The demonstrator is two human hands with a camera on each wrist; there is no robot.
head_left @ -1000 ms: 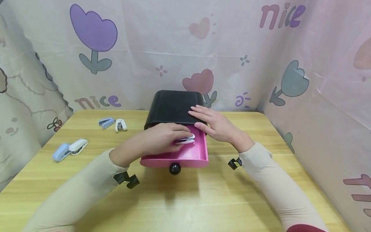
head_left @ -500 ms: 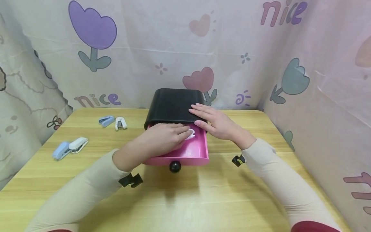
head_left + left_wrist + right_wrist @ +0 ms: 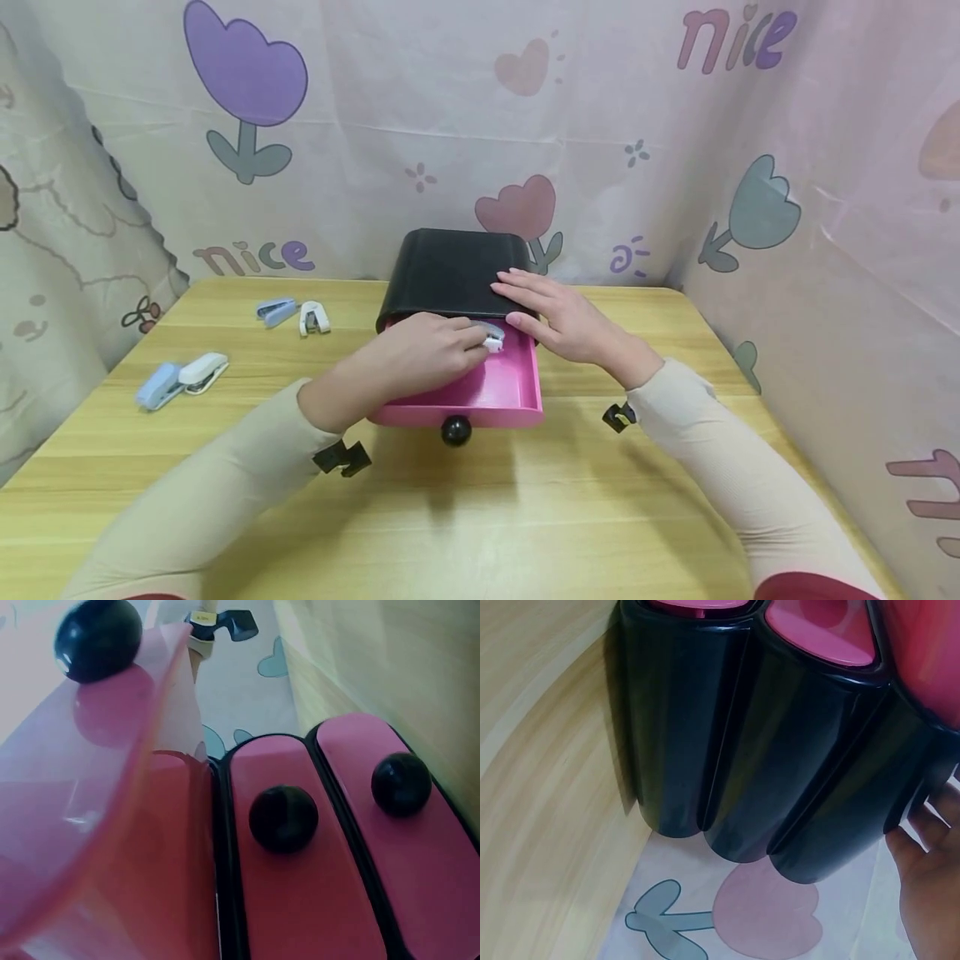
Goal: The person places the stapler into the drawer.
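Observation:
A black drawer cabinet (image 3: 456, 271) stands on the table with its top pink drawer (image 3: 512, 383) pulled out. My left hand (image 3: 420, 358) reaches into this drawer, fingers curled at a small stapler (image 3: 492, 337) with white and grey-blue parts. The hand covers much of the stapler. My right hand (image 3: 566, 321) rests on the cabinet's top right edge, its fingers extended. In the right wrist view, the right hand (image 3: 934, 877) lies against the black casing (image 3: 802, 765). The left wrist view shows the open drawer's front (image 3: 97, 772) and black knob (image 3: 97, 637).
To the left on the table lie a blue stapler (image 3: 276, 312), a white stapler (image 3: 314, 318), a light blue stapler (image 3: 159, 386) and another white stapler (image 3: 203, 372). Two lower drawers (image 3: 300, 900) are closed. A printed curtain (image 3: 360, 183) hangs behind.
My left hand has shifted slightly within the drawer, and its fingers have curled more. The visible part of the stapler has changed from white to white and grey-blue. My right hand stays on the cabinet.

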